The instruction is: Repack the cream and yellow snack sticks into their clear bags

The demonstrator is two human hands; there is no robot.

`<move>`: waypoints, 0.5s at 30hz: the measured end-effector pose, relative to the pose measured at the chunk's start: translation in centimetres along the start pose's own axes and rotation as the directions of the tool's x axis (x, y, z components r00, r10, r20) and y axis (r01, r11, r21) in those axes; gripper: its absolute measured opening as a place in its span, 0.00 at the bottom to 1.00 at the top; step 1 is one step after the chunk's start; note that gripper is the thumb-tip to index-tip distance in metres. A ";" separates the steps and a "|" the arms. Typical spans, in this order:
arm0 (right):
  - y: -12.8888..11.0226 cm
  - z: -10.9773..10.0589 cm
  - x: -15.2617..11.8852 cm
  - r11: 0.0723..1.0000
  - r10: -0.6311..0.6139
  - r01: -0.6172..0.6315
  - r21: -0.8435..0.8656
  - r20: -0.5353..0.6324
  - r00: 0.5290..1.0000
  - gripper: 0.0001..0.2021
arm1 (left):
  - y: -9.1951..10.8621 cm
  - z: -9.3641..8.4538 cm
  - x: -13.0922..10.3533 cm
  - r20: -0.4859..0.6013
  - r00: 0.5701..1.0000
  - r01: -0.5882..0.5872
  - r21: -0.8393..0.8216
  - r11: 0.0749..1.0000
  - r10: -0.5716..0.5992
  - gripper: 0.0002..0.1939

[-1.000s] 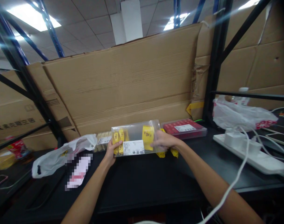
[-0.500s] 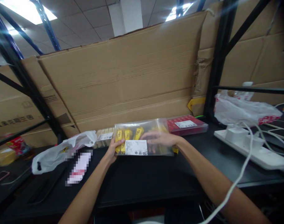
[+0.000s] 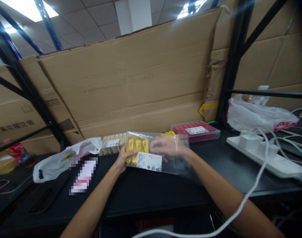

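A clear plastic bag [image 3: 175,169] with a white label [image 3: 149,161] is held above the black table. Inside its left end, several yellow packets [image 3: 138,145] stand side by side. My left hand [image 3: 121,159] grips the bag's left end, thumb on the front. My right hand [image 3: 163,147] is inside the bag, seen through the plastic, its curled fingers beside the rightmost packet; whether they hold anything is unclear. Behind the bag lie a tray of pale pieces [image 3: 112,144] on the left and a red box with a clear lid [image 3: 195,131] on the right.
A white plastic bag [image 3: 64,162] lies left, near a red-labelled bottle [image 3: 18,152]. On the right are a power strip [image 3: 267,157], a crumpled bag [image 3: 260,115] and a white cable [image 3: 252,185] crossing my right forearm. Cardboard [image 3: 131,82] stands behind.
The clear bag has tilted, its right end lower, and shifted slightly right. My right hand's fingers have curled and sit nearer the packets. More of the red box shows.
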State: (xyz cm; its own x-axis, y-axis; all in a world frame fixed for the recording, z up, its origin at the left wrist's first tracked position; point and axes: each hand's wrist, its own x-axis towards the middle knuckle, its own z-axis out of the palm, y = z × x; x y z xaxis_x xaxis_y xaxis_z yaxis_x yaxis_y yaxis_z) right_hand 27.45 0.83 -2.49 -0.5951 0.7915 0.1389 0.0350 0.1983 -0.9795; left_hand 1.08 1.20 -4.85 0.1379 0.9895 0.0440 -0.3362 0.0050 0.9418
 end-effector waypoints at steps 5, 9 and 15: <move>0.5 -2.1 0.3 0.968 -0.214 0.135 -0.209 -0.418 0.883 0.16 | 0.6 -0.9 0.7 -0.066 0.996 -0.064 -0.044 0.997 0.061 0.33; 0.9 -3.9 0.7 0.911 -0.348 0.069 -0.407 -0.666 0.660 0.16 | 1.5 -1.6 1.5 -0.164 0.974 -0.174 -0.113 0.978 0.154 0.36; 1.3 -3.2 0.6 0.725 -0.420 -0.121 -0.679 -0.574 0.703 0.06 | 2.5 -3.0 2.4 -0.326 0.910 -0.328 -0.191 0.925 0.256 0.31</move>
State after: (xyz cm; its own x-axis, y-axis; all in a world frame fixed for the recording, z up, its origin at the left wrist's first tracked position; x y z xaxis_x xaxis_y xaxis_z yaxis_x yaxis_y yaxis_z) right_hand 29.76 3.42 -3.20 0.0277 0.8047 0.5930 0.6421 0.4403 -0.6276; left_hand -2.19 4.05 -3.36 -0.2642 0.9490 0.1722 -0.5342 -0.2926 0.7931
